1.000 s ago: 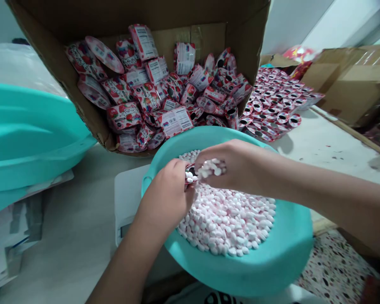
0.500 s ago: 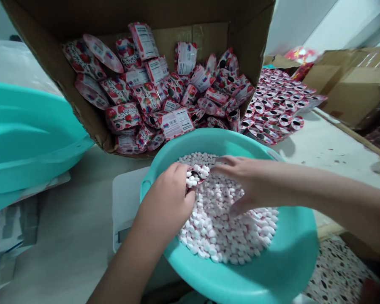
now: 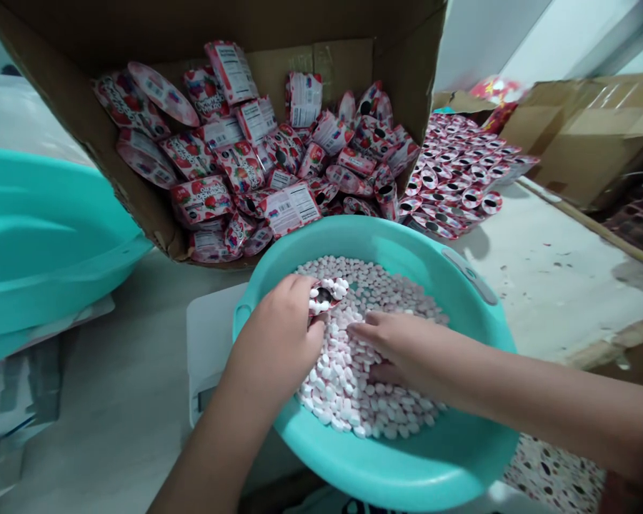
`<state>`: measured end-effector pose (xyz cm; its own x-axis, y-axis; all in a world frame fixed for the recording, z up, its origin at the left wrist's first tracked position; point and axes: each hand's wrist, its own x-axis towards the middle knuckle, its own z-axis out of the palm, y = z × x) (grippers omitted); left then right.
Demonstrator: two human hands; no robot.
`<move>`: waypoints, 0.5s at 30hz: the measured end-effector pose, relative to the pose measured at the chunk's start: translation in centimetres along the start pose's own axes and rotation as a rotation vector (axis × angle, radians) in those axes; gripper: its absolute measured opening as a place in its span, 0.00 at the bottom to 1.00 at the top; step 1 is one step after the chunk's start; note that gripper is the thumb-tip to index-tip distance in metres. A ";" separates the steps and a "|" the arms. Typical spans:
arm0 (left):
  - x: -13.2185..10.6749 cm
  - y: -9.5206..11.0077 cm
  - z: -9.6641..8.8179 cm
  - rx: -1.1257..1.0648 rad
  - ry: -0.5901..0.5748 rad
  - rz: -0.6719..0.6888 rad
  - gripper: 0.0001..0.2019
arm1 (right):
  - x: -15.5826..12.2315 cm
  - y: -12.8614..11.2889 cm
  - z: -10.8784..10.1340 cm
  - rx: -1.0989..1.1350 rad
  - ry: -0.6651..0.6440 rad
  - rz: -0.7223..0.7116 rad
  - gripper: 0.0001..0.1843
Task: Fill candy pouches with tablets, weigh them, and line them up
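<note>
Pouch point(image 3: 324, 294) gripped, right hand point(image 3: 399, 350) now lower

The left hand point(image 3: 281, 335) gripped a pouch point(image 3: 324, 294) over the candies point(image 3: 364, 371), hemmed by the basin point(image 3: 386, 464) wall to its left. Just beyond the grip, the tilted box point(image 3: 139, 193) of packets point(image 3: 246, 164) blocked the way forward. The right hand point(image 3: 401, 350) lay close on its right. Further right, past the rim, bare table point(image 3: 546, 271) offered room, stacked pouches point(image 3: 461, 178) beyond.
</note>
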<state>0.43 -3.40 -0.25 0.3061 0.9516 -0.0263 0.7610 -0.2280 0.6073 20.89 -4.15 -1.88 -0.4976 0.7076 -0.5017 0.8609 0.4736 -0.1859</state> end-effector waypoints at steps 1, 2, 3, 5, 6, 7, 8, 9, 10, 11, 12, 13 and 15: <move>0.0 0.0 0.0 0.000 0.000 0.001 0.16 | -0.1 0.0 0.0 0.035 -0.011 0.004 0.20; 0.0 0.0 0.0 0.000 0.000 0.003 0.15 | -0.1 0.0 -0.1 0.063 -0.020 0.007 0.19; -0.1 0.0 0.0 -0.001 0.002 0.006 0.15 | -0.2 0.1 -0.3 0.085 -0.028 0.010 0.17; -0.1 0.1 -0.1 -0.001 0.008 0.008 0.15 | -0.4 0.3 -1.2 0.107 -0.025 0.008 0.12; -0.1 0.1 -0.1 -0.002 0.010 0.007 0.15 | -0.4 0.3 -1.9 0.117 0.002 0.001 0.10; -0.2 0.2 -0.1 -0.002 0.011 0.004 0.15 | -0.5 0.3 -2.6 0.132 0.046 -0.020 0.10; -0.2 0.2 -0.1 -0.002 0.013 -0.002 0.15 | -0.5 0.2 -3.5 0.157 0.108 -0.050 0.10; -0.2 0.2 -0.1 -0.002 0.013 -0.007 0.15 | -0.4 0.1 -4.4 0.187 0.176 -0.083 0.11; -0.2 0.2 -0.1 -0.001 0.013 -0.006 0.14 | -0.3 -0.1 -5.3 0.216 0.243 -0.114 0.12; -0.2 0.2 -0.2 0.001 0.014 -0.001 0.14 | -0.2 -0.4 -6.1 0.234 0.294 -0.146 0.12; -0.2 0.2 -0.2 0.004 0.014 0.010 0.13 | 0.0 -0.8 -6.8 0.235 0.327 -0.174 0.12; -0.2 0.2 -0.2 0.009 0.014 0.026 0.13 | 0.2 -1.2 -7.4 0.220 0.340 -0.196 0.12; -0.2 0.1 -0.3 0.023 0.008 0.054 0.12 | 0.5 -1.7 -8.3 0.170 0.323 -0.235 0.13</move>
<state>0.31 -3.54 0.02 0.3428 0.9393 0.0129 0.7566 -0.2842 0.5890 18.29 -0.22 5.19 -0.6665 0.7314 -0.1442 0.7120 0.5672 -0.4140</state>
